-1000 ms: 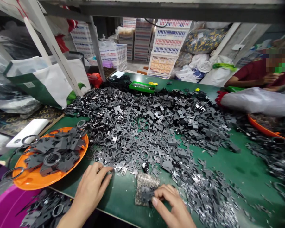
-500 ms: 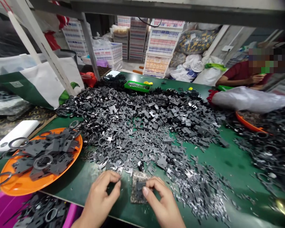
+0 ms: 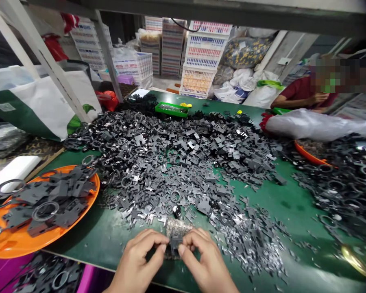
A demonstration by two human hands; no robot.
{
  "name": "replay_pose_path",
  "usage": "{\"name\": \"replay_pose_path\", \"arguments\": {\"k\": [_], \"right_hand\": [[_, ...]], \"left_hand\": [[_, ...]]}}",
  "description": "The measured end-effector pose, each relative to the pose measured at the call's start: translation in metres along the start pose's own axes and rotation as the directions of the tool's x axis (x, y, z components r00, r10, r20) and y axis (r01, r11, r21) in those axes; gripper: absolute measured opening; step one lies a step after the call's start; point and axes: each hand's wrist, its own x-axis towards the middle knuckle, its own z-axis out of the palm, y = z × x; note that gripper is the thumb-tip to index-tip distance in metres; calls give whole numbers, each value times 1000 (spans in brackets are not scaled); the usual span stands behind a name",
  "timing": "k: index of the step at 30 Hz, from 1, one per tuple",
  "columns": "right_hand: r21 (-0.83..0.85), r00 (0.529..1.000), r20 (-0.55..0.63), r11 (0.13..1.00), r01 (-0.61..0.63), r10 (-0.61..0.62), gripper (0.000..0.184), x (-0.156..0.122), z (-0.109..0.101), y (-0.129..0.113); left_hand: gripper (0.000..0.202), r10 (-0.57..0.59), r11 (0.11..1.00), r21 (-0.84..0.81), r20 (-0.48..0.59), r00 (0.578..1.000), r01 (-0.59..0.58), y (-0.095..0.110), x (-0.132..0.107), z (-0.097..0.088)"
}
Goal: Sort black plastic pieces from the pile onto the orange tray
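Dark grey flat bracket [image 3: 175,244], matte and stamped with square notches, is pinched in the middle of the near table edge, its long axis seeming to run away from the person, though fingers hide much of it. The left hand [image 3: 140,260] and right hand [image 3: 204,262] are curled and pressed toward each other, thumbs and fingertips gripping the bracket from either side. Directly under and behind it lies a rough, speckled grey abrasive pad [image 3: 178,228], its grainy face showing past the fingers.

Beyond the hands, a broad heap of notched brackets and thin rings [image 3: 177,162] spreads over the green table [image 3: 293,211], some surfaces dull, others glinting like bare metal. Nearer the left edge, an orange round tray [image 3: 21,244] carries larger dark plates and rings. A pink bin [image 3: 0,276] sits below the near edge, with more dark parts beside it. Toward the right edge, another mound of rings [image 3: 338,191] partly covers a second orange tray [image 3: 308,154]. Farther off, a co-worker's maroon sleeve [image 3: 293,91] shows behind a translucent plastic sack [image 3: 311,126].
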Motion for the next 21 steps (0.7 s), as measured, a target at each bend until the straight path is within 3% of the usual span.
{"name": "replay_pose_path", "arguments": {"k": [5,8,14,21], "right_hand": [[266,980,75,944,-198,184,34,-7,1,15],[291,965,83,920,-261,248,39,-14,-1,25],[77,973,-46,972,-223,227,34,-25,-4,39],[-259,997,-24,962,-82,78,23,-21,-5,31]], "left_hand": [[13,-30,998,-55,69,997,34,1,-1,11],[13,-33,999,-34,97,995,36,1,-3,16],[48,130,958,242,120,984,-156,-9,-3,20],[45,138,928,332,108,985,-166,-14,-5,27]]}}
